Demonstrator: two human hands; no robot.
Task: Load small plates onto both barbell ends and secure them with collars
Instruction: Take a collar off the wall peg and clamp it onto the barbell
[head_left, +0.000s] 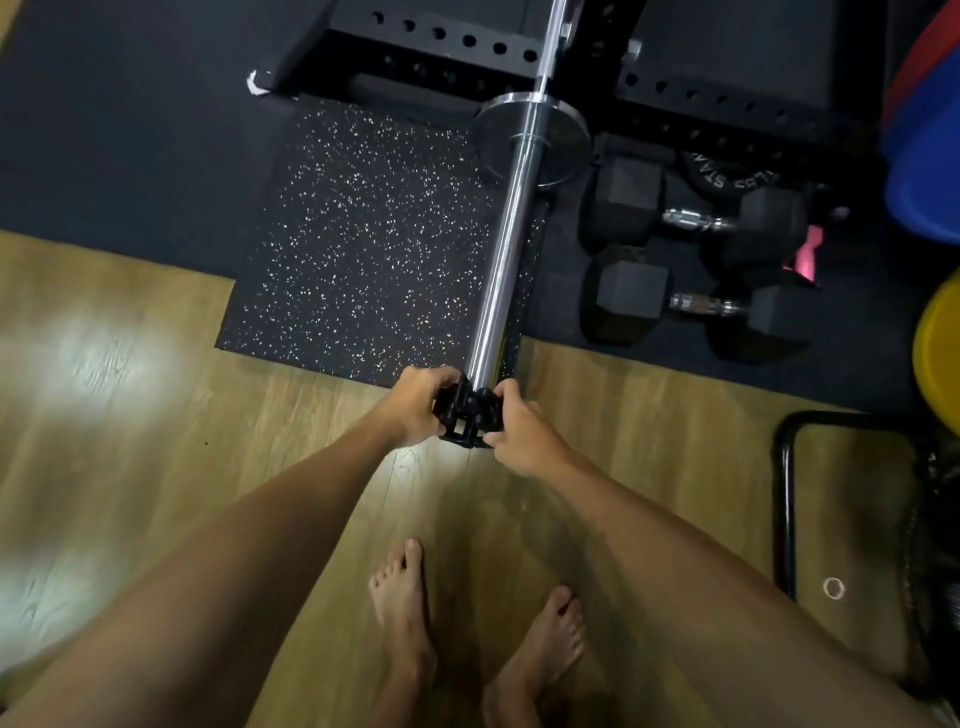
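Your left hand (415, 402) and right hand (519, 434) both close around a black collar (467, 415) at the very tip of the chrome barbell sleeve (506, 249), one hand on each side, fingers curled over its blocky plastic body. The collar looks angular and ribbed, matte against the mirror-smooth steel tube that runs away from you. Whether it is seated on the sleeve end or only held against it you cannot tell, since your fingers cover the join.

Far up the sleeve, against the shoulder flange, sits a small plate (535, 137): a thin round disc of polished metal, well apart from the collar.

Below the sleeve lies a black rubber mat (363, 249) flecked with pale specks (grainy, like recycled crumb rubber), its near edge meeting wood-grain plank flooring (130, 389) that shines under a light. Your bare feet (478, 639) stand on those planks.

To the right of the sleeve, two hex dumbbells (701, 265) with faceted black rubber heads and knurled chrome handles rest on dark matting. Beyond them a black steel rack (467, 47) with rows of round holes crosses the top of the view. A black tubular frame (789, 493) curves at the right edge.
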